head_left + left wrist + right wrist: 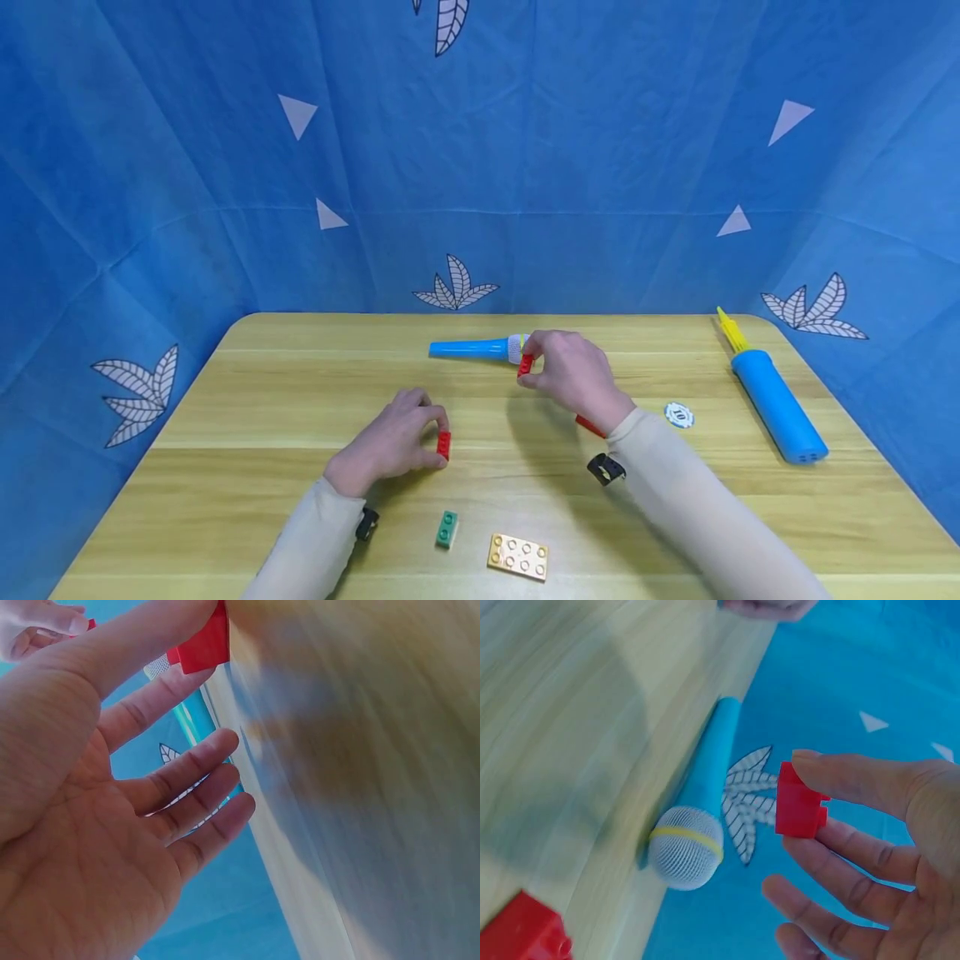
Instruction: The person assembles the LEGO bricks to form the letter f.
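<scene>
My left hand (393, 442) pinches a small red toy brick (444, 445) between thumb and index finger, low over the table; its other fingers are spread in the left wrist view. Farther back, my right hand (573, 371) holds another red toy brick (798, 801) by its ends, thumb on one side and fingertips on the other, raised above the table. Behind that hand lies a blue toy microphone (471, 349) with a grey mesh head. A third red brick (526, 930) rests on the table, partly covered by my right wrist in the head view.
Near the front edge lie a green brick (446, 530) and a gold brick (518, 557) with several studs. To the right are a poker chip (678, 415) and a blue hand pump (780, 406) with a yellow nozzle. A blue curtain (525, 167) hangs behind the table.
</scene>
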A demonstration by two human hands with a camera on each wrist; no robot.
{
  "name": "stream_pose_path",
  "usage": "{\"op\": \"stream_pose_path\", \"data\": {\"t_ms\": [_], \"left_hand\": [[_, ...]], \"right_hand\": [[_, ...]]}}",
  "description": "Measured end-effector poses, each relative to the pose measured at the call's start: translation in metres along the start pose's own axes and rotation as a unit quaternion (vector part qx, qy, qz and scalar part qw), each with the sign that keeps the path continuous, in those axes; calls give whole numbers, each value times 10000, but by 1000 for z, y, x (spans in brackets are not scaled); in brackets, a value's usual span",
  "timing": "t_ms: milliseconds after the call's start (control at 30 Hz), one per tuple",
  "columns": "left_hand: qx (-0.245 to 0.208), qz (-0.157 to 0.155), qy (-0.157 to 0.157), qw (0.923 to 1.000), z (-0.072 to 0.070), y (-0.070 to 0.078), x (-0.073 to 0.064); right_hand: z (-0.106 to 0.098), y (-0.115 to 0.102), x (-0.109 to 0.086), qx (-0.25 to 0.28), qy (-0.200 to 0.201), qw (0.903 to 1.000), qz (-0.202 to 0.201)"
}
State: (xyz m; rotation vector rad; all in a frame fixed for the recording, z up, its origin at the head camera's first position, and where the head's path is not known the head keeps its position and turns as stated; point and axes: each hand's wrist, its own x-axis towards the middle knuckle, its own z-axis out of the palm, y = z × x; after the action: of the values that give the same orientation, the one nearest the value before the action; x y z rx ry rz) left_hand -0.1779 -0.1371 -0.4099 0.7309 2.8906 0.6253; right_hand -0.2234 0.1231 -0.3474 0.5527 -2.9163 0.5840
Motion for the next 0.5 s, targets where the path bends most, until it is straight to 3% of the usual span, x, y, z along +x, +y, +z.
{"op": "stream_pose_path", "data": {"t_ms": [500], "left_hand": [[232, -49, 0, 9997, 0, 2, 2]], "right_hand": [[5, -31, -7, -10, -183, 9979, -624]]}}
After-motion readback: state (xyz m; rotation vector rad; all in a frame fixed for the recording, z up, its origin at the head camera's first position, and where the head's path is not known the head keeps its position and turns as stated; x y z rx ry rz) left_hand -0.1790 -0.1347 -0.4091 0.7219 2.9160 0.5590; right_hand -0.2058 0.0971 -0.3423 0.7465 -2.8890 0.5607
